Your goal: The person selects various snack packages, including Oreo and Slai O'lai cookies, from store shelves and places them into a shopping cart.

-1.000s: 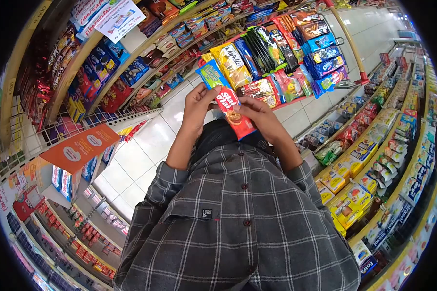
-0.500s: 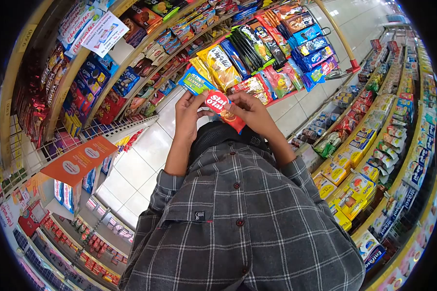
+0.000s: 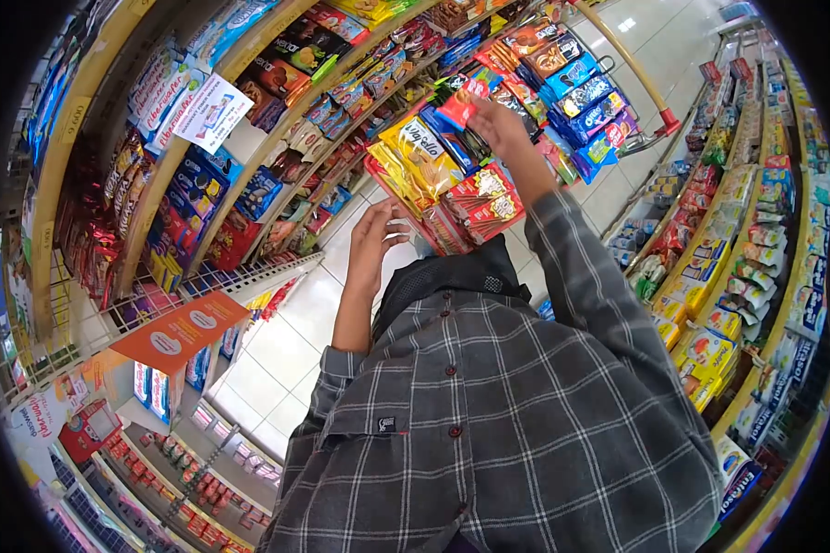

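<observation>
A red Slai O'lai biscuit packet (image 3: 457,109) is in my right hand (image 3: 501,127), held over the far middle of a shopping cart (image 3: 415,219) full of snack packs. Below the packet lie dark and green packs, partly hidden by it. My left hand (image 3: 378,238) hovers by the cart's near left corner, fingers curled but apart, with nothing in it. Close to that hand are a yellow Nissin-style pack marked Vigello (image 3: 424,157) and red stick-biscuit packs (image 3: 482,205). Blue Oreo packs (image 3: 592,97) fill the cart's right side.
Shelves of wafers and biscuits (image 3: 194,175) rise close on the left, with a white price sign (image 3: 212,112) jutting out. An orange display box (image 3: 180,334) stands at lower left. Curved shelves of yellow boxes (image 3: 705,355) line the right. The cart's handle (image 3: 629,63) is at the far right.
My right hand has carried the red biscuit packet away from my body and over the cart. My left hand has let go of it and lowered slightly. The cart's near packs are now more visible.
</observation>
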{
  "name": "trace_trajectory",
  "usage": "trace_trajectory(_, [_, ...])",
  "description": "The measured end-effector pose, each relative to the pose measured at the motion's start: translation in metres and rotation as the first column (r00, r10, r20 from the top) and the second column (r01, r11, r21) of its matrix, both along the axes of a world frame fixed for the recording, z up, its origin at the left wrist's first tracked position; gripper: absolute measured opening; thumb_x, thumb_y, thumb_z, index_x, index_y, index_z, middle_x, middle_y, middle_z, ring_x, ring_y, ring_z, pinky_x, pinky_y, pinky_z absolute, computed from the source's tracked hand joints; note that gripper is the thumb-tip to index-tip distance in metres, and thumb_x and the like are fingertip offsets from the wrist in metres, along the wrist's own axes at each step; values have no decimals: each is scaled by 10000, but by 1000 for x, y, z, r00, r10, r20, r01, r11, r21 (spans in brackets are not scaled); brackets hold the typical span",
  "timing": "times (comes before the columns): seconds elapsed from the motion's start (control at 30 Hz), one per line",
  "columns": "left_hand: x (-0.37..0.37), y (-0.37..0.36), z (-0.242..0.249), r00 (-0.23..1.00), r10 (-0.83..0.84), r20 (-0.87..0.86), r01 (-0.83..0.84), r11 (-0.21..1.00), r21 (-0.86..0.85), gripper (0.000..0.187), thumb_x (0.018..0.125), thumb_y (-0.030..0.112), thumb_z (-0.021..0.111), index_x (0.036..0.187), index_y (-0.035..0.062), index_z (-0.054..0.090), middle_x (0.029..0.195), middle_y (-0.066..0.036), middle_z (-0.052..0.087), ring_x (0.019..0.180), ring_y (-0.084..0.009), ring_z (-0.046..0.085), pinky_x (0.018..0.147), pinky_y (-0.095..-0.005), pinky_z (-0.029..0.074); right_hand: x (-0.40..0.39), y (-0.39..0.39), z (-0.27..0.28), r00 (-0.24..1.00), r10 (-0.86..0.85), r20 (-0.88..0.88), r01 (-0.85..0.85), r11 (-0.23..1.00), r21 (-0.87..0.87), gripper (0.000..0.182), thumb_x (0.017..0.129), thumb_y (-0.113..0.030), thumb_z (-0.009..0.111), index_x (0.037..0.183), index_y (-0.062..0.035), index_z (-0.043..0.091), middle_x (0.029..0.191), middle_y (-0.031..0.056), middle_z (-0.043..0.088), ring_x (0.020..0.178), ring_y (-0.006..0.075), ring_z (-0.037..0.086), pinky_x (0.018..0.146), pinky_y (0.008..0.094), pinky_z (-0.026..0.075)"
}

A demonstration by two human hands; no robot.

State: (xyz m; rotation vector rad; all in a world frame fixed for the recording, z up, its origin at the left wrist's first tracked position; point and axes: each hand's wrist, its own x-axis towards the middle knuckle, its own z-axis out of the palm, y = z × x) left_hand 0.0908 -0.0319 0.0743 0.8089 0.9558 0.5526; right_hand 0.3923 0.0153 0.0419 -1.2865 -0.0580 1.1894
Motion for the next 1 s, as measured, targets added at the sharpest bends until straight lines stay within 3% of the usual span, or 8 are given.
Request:
trace_trajectory(0.17, [-19, -16, -14, 998, 2, -63, -3, 1000, -19, 351, 967, 273, 497, 1216, 31, 556, 1034, -80, 600, 882, -161, 606, 787, -302, 505, 9, 32, -31, 998, -28, 50, 27, 1000, 6, 311, 829, -116, 704, 1030, 75, 562, 1014, 159, 600, 922, 245, 625, 814, 352, 584])
trace_trajectory(0.4, [-12, -8, -29, 995, -31, -90, 27, 999, -44, 298, 967, 252, 507, 1168, 47, 585, 996, -57, 626, 832, -137, 605, 737, -278, 497, -2, 33, -16, 889, 101, 447, 11, 971, -241, 297, 809, -164, 737, 758, -13, 487, 704, 154, 627, 575, 231, 657, 503, 346, 588])
trace_trajectory(0.43, [-8, -1, -32, 993, -66, -99, 62, 997, -39, 294, 965, 252, 510, 1163, 48, 585, 986, -53, 628, 837, -137, 608, 739, -279, 497, -1, 32, -9, 801, 279, 530, -59, 917, -394, 331, 813, -254, 732, 810, 4, 525, 716, 150, 640, 633, 249, 669, 541, 374, 565])
trace_trajectory(0.53, [16, 28, -47, 983, -143, -119, 142, 990, -21, 301, 963, 263, 516, 1157, 42, 581, 988, -59, 631, 830, -139, 615, 738, -280, 498, 5, 28, -17, 301, 347, 888, -36, 935, -353, 357, 830, -318, 695, 916, -9, 539, 718, 119, 648, 654, 301, 650, 593, 433, 524])
trace_trajectory(0.67, [70, 80, -54, 980, -160, -122, 167, 985, 47, 305, 956, 283, 546, 1145, 43, 543, 1025, -85, 616, 897, -186, 631, 787, -301, 513, 27, 23, -23, -162, 230, 960, -6, 972, -234, 425, 815, -380, 688, 1099, -77, 595, 1148, 147, 592, 1062, 317, 564, 873, 438, 448])
trace_trajectory(0.7, [85, 94, -58, 985, -140, -101, 143, 989, 23, 297, 949, 269, 561, 1141, 43, 539, 1016, -87, 614, 897, -193, 635, 779, -306, 519, 32, 21, -27, -179, 321, 930, 27, 947, -321, 529, 825, -454, 653, 1222, -115, 569, 1342, 158, 472, 1261, 328, 423, 1002, 495, 351])
trace_trajectory(0.83, [133, 133, -73, 995, -92, -30, 90, 994, -58, 277, 918, 216, 612, 1118, 43, 529, 982, -91, 606, 876, -217, 646, 738, -324, 539, 42, 23, -31, -225, 433, 873, 43, 899, -436, 671, 835, -610, 546, 1311, -138, 522, 1438, 162, 397, 1368, 357, 301, 1063, 610, 218])
trace_trajectory(1.0, [147, 136, -75, 998, 47, 33, -47, 999, -7, 210, 887, 147, 636, 1035, 46, 527, 944, -82, 592, 802, -219, 641, 703, -334, 547, 35, 15, -27, -152, 385, 910, 51, 923, -382, 640, 826, -583, 570, 1281, -134, 542, 1397, 161, 426, 1315, 353, 346, 1044, 608, 238])
